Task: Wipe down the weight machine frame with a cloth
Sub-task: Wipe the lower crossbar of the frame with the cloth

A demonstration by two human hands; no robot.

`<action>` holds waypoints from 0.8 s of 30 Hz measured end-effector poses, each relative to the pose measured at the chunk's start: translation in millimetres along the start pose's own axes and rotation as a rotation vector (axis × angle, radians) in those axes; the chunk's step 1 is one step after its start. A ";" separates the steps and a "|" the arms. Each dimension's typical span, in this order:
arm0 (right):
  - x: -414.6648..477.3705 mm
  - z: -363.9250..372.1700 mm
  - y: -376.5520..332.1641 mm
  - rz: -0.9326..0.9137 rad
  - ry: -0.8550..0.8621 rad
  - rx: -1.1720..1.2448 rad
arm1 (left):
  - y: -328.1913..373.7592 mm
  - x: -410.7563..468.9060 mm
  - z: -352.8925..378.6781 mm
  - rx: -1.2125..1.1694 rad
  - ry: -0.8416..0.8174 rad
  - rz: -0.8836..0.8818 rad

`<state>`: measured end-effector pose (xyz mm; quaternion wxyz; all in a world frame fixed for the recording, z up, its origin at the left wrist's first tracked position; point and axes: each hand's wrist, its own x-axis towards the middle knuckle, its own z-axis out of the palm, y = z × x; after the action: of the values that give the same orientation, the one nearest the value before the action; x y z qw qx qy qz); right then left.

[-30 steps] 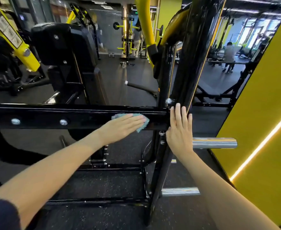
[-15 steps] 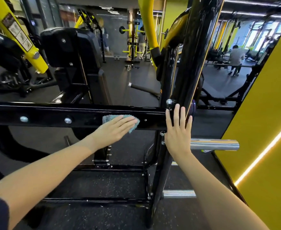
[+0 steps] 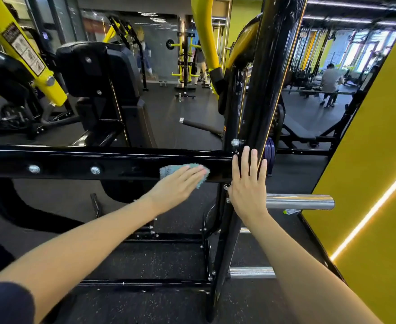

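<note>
At the back of a black weight machine, two bare forearms reach out over speckled rubber flooring (image 3: 157,260), a dark sleeve (image 3: 5,305) showing at lower left. The left hand (image 3: 176,185) lies flat, fingers straight and close together, pressing a teal cloth (image 3: 167,170) against the front face of the horizontal frame beam (image 3: 75,163), just left of where that beam joins the upright post (image 3: 269,90). The right hand (image 3: 247,183) holds nothing. Its palm is flat on the post at the joint, with the fingers extended and slightly spread.

A chrome peg (image 3: 299,201) juts rightward from the post just beside the right wrist, and a second peg (image 3: 252,272) sits lower, near the floor. Two silver bolts (image 3: 34,169) mark the beam well left of the cloth.

Beyond the beam stand a black padded seat back (image 3: 91,69) and a yellow lever arm (image 3: 52,87) bearing a warning label. A yellow wall panel (image 3: 367,183) with a lit strip fills the right side — and far off, a seated person (image 3: 330,83) faces away.
</note>
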<state>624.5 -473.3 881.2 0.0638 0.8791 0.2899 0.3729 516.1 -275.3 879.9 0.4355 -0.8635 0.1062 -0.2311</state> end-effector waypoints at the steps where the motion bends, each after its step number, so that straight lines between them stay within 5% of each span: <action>1: -0.2 -0.2 0.9 -0.001 0.004 -0.010 | 10.0 8.3 -5.9 -0.023 -0.025 -0.018; 8: -1.2 3.1 14.0 -0.104 -0.013 -0.218 | -12.2 -30.6 -3.8 0.010 -0.067 -0.177; 14: 0.1 0.6 18.1 -0.192 0.064 -0.392 | 26.0 31.0 -22.9 -0.071 -0.015 -0.174; 20: -1.8 10.1 31.4 -0.191 0.082 -0.294 | 9.8 -18.9 -6.4 -0.060 -0.097 -0.324; 24: -1.4 9.0 43.9 -0.218 0.124 -0.295 | 43.0 13.3 -16.2 -0.141 -0.007 -0.405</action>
<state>650.2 -509.3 888.4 0.2141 0.7991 0.3289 0.4555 520.5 -317.6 857.8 0.3190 -0.8964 -0.0552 -0.3028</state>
